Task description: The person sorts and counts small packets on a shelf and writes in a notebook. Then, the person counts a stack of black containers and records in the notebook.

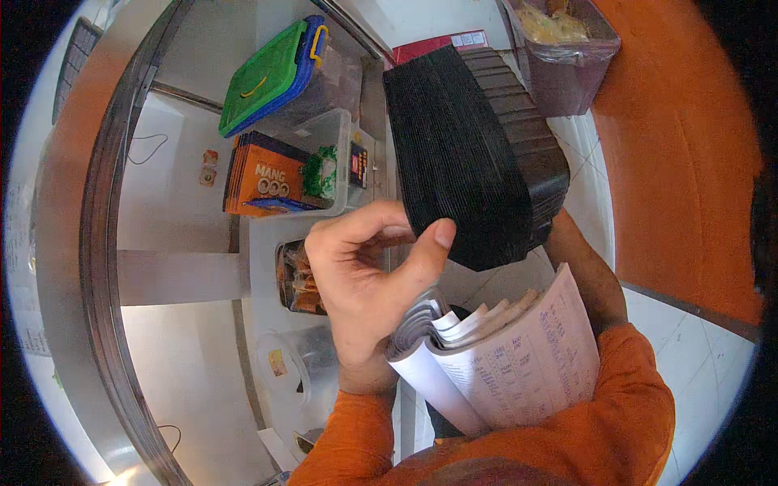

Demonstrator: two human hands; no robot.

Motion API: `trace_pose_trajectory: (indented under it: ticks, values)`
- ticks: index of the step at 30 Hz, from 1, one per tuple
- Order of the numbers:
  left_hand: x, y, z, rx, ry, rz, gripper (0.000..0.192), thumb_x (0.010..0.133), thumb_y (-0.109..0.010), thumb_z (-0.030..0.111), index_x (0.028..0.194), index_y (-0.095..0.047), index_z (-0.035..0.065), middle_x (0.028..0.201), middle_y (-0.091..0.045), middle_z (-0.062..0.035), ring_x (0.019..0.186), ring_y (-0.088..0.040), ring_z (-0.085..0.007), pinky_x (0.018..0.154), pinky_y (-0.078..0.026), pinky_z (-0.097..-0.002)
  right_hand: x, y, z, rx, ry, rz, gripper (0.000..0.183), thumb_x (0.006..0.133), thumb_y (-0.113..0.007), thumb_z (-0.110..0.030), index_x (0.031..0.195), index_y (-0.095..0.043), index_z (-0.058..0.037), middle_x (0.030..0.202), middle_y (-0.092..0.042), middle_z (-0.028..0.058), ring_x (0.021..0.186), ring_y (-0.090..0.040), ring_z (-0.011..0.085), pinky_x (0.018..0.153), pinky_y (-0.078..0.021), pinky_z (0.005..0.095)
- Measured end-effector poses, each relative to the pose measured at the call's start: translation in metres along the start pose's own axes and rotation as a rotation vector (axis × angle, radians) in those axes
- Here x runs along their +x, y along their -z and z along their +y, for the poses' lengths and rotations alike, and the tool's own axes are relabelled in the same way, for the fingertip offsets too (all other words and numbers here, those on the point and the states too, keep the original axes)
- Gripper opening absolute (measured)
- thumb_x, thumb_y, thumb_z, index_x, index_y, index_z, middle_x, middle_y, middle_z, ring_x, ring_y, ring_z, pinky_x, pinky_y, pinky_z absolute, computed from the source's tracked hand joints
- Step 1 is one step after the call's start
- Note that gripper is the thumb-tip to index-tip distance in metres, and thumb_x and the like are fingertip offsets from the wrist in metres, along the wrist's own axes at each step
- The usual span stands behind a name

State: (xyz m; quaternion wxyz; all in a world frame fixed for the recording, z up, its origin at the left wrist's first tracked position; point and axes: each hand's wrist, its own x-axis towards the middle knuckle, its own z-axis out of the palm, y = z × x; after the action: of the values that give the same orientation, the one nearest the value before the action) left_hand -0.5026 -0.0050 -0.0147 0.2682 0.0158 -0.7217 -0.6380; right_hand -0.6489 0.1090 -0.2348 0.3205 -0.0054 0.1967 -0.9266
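A thick black ribbed bundle, which looks like nested plastic trays, is tilted up before me; its exact kind is unclear. The thumb and curled fingers of my left hand pinch its lower left edge. My right hand is hidden behind the bundle; only the right forearm shows, rising from an orange sleeve. A thick notebook with curled pages and handwriting lies against the right arm, just below the bundle, its folded-over pages close to my left wrist.
A clear plastic bin holds orange packets and a green-and-white packet. Beyond it is a box with a green and blue lid. A lidded clear tub is at lower left. A lined waste bin stands upper right on tiled floor.
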Motion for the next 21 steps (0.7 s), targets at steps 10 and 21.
trace_pose_trajectory:
  ticks: [10, 21]
  values:
    - [0.0, -0.001, 0.001, 0.085, 0.07, -0.024, 0.01, 0.073, -0.073, -0.002, 0.07, -0.063, -0.0032, 0.065, -0.061, -0.0021, 0.061, -0.055, -0.0055, 0.06, -0.043, -0.0198, 0.001, 0.003, -0.002, -0.067, 0.074, -0.032, 0.055, 0.09, -0.053, -0.042, 0.131, -0.045, -0.0065, 0.122, -0.057, 0.0144, 0.106, -0.059, 0.0283, 0.091, -0.0491, 0.0404]
    - [-0.002, -0.01, 0.004, 0.048, 0.039, 0.081, 0.014, 0.072, -0.073, -0.001, 0.067, -0.061, -0.0025, 0.062, -0.059, -0.0009, 0.06, -0.054, -0.0054, 0.058, -0.042, -0.0195, -0.003, -0.001, -0.003, -0.031, 0.033, -0.001, 0.055, 0.089, -0.055, -0.042, 0.129, -0.046, -0.0053, 0.119, -0.059, 0.0148, 0.102, -0.061, 0.0283, 0.086, -0.0517, 0.0402]
